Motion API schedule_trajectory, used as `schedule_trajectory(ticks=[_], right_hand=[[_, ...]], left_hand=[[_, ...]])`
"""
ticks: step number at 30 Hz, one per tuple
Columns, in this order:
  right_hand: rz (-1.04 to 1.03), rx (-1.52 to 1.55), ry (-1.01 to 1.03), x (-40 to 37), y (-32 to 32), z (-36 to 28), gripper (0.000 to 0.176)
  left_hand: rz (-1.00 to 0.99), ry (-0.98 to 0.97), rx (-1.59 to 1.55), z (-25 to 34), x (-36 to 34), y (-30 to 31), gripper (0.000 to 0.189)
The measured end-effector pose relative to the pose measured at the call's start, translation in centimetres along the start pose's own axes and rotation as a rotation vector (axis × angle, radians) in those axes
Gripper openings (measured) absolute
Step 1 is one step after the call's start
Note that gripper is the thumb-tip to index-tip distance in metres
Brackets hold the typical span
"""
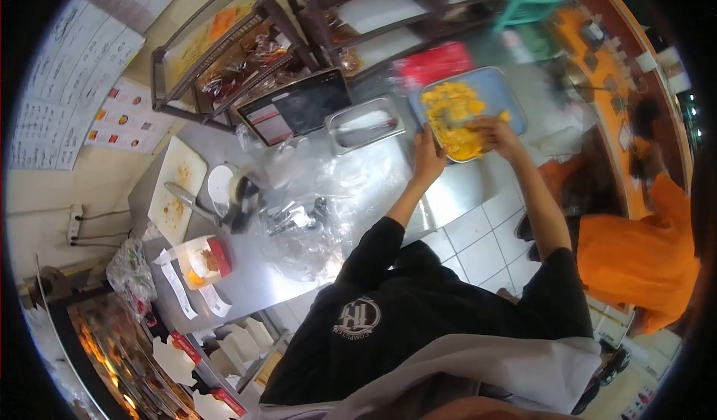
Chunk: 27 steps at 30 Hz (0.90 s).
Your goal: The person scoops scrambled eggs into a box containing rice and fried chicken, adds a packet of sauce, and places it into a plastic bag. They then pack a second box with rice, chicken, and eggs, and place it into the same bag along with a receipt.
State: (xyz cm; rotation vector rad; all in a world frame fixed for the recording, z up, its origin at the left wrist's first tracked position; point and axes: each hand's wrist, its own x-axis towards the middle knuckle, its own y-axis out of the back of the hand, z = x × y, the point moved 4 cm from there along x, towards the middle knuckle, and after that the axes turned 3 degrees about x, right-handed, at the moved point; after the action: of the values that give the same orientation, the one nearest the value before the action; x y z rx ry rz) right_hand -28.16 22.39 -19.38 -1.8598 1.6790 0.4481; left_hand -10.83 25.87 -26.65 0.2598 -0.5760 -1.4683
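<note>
Hands: the blue-grey tray [499, 88] is gripped by the left hand [428, 157] at its lower-left corner, fingers slightly bent; the right hand [491, 134] is half curled at the yellow food [453, 100], and whether anything is pinched in it can't be told.
Tray spot: set on the worktop [250, 271], upper right of centre, with a red packet [433, 64] lying just above it.
Worktop: shiny metal, pretty cluttered tbh; clear plastic bags [305, 215] are heaped mid-frame, with a metal pan [367, 144] above them.
Left end: a white board [172, 168] is crossed by a knife [190, 200], and an open food box [202, 262] is parked below.
Walls: handwritten sheets [71, 76] are stuck up, upper left.
Floor: white tiles [478, 237] can be seen right of centre.
Right side: a person in orange [635, 252] is seen by an orange counter [594, 69].
</note>
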Motion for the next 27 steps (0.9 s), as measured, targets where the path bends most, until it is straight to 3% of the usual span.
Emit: schedule_trajectory(ticks=[1, 5, 8, 10, 11, 13, 16, 17, 21, 23, 25, 27], right_hand=[[0.028, -0.005, 0.05, -0.1, 0.4, -0.2, 0.015], [0.162, -0.337, 0.315, -1.7, -1.9, -1.9, 0.016], [0.081, -0.302, 0.351, -2.7, -5.8, -1.8, 0.019], [-0.158, -0.232, 0.395, -4.6, -11.9, -1.6, 0.021], [-0.237, -0.252, 0.388, -4.8, -15.4, -0.4, 0.021], [-0.197, -0.163, 0.347, -5.5, -21.1, 1.6, 0.022], [-0.396, -0.223, 0.224, -9.2, -33.6, 6.2, 0.026], [-0.553, -0.234, 0.186, -10.1, -38.0, 8.0, 0.028], [-0.867, -0.266, -0.045, -16.9, -54.9, 17.1, 0.027], [-1.03, -0.289, -0.199, -20.1, -62.4, 22.2, 0.027], [-1.101, -0.274, -0.27, -23.3, -68.9, 27.3, 0.025], [-1.187, -0.288, -0.401, -26.6, -74.9, 31.7, 0.024]], left_hand=[[0.041, -0.078, 0.097, 0.4, -0.2, 0.4, 0.073], [-0.07, -0.002, -0.315, 2.1, -3.4, 4.5, 0.059], [-0.105, -0.043, -0.426, 5.5, -7.7, 14.0, 0.041], [-0.066, 0.033, -0.438, 5.5, -11.3, 20.0, 0.03], [0.036, 0.068, -0.416, 4.7, -13.4, 22.9, 0.028], [0.182, 0.108, -0.379, 3.4, -17.1, 27.8, 0.026], [0.489, 0.295, -0.214, -1.9, -25.2, 35.5, 0.025], [0.585, 0.366, -0.194, -3.7, -28.0, 38.0, 0.024], [1.014, 0.434, -0.257, -10.6, -41.4, 48.1, 0.023], [1.199, 0.573, -0.041, -13.0, -47.7, 54.5, 0.025], [1.345, 0.414, 0.36, -16.2, -54.5, 60.9, 0.021], [1.273, 0.739, 0.774, -16.8, -60.3, 67.7, 0.03]])
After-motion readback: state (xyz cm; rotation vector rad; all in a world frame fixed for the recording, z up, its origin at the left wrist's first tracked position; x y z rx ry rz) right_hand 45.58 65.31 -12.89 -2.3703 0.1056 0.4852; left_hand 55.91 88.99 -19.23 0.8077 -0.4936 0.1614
